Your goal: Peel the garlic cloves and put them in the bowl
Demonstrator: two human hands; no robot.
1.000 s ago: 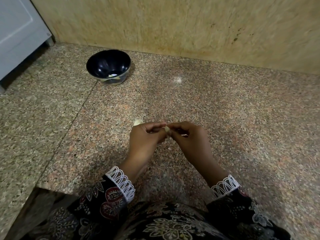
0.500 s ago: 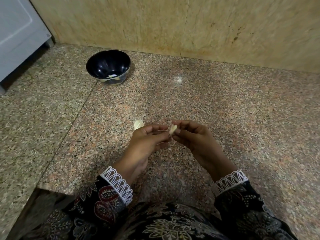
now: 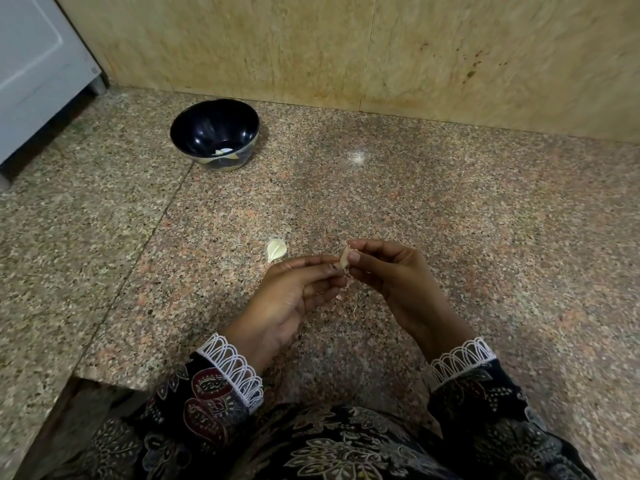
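Right hand (image 3: 391, 275) pinches a garlic clove (image 3: 345, 258) at its tip; left hand (image 3: 294, 292) fingertips nip its papery skin. The clove looks light, firm, slippery once bare. Bowl (image 3: 194, 131) stands well apart on the desk (image 3: 450, 220).

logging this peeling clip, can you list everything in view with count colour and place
bowl: 1, dark blue, far left of the counter near the wall, pale pieces inside
loose garlic clove: 1, cream, on the counter just beyond the left hand
held garlic clove: 1, pale tan, pinched between both hands
granite counter: 1, speckled pink-grey
wall: 1, beige
cabinet: 1, white, far left
sleeves: 2, dark patterned, white lace cuffs
left hand: 1
right hand: 1
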